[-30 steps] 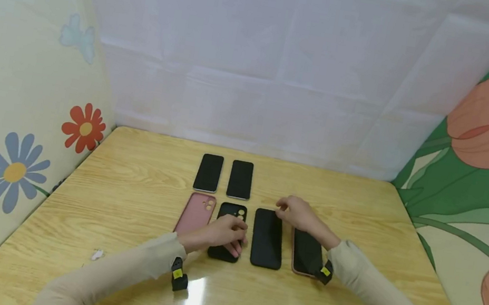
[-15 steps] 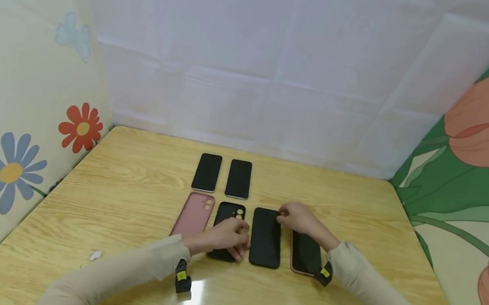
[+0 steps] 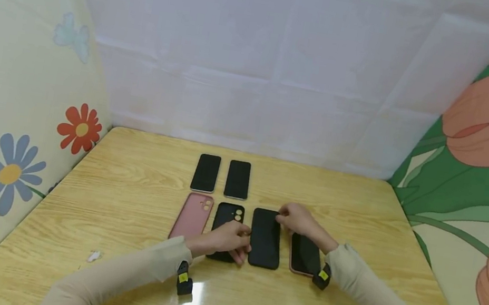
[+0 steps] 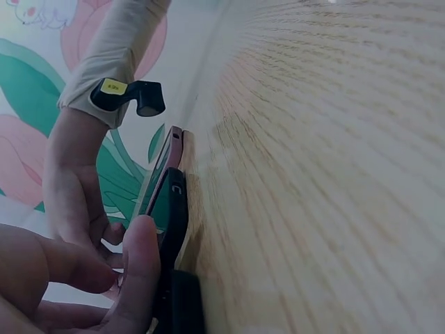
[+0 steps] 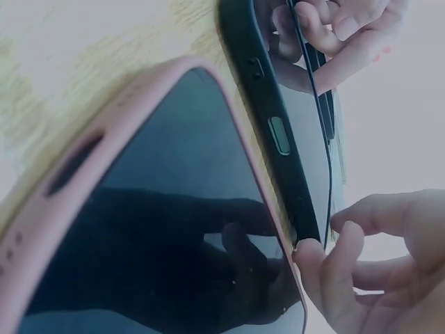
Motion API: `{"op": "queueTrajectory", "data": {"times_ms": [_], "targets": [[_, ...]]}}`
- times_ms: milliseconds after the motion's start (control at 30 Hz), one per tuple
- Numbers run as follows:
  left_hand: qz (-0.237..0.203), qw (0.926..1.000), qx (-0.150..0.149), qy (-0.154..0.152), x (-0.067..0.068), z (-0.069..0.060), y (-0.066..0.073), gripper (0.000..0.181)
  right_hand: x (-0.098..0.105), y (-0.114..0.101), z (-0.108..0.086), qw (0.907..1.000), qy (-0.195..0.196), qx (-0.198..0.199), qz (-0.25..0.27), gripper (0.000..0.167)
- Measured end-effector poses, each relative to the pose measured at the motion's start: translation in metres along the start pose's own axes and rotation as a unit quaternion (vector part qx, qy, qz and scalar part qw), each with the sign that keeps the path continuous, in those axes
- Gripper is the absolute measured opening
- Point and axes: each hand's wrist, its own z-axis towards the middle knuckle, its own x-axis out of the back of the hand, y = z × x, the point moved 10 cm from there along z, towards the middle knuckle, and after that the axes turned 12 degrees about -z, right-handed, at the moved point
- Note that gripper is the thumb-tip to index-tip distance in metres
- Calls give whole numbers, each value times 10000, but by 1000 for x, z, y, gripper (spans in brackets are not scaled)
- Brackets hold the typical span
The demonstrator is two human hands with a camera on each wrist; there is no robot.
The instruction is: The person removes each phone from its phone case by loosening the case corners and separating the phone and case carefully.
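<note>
A phone in a black case [image 3: 266, 238] lies screen up on the wooden table, between my two hands. At its top right corner my right hand [image 3: 298, 218] pinches the rim, thumb [image 5: 311, 259] on the side and index finger [image 5: 372, 214] at the top edge. My left hand [image 3: 228, 238] reaches over an empty black phone case [image 3: 226, 211], its fingertips at the left edge of the cased phone. In the left wrist view the left thumb [image 4: 142, 240] lies along that edge. A phone in a pink case [image 3: 305, 255] lies right, partly under my right wrist.
Two bare phones, one left [image 3: 206, 173] and one right [image 3: 237, 179], lie side by side farther back. An empty pink phone case [image 3: 192, 216] is left of the black one. A small white scrap [image 3: 94, 256] lies near the left sleeve.
My left hand has shifted slightly right to the cased phone's left edge. My right hand has come down onto the top right corner. The phones and cases appear unmoved.
</note>
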Motion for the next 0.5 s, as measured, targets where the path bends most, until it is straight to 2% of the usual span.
{"op": "queueTrajectory", "data": {"times_ms": [133,267,500], "targets": [[-16,10000,20,52,0,-2,0,39,0,6,0,9975,44,-309,627,28],[-34,9999,-58,86,1,-3,2,40,1,8,-1,9902,103,-537,1286,26],[-4,9998,-146,144,3,-5,6,41,1,5,-3,9770,56,-560,2058,24]]}}
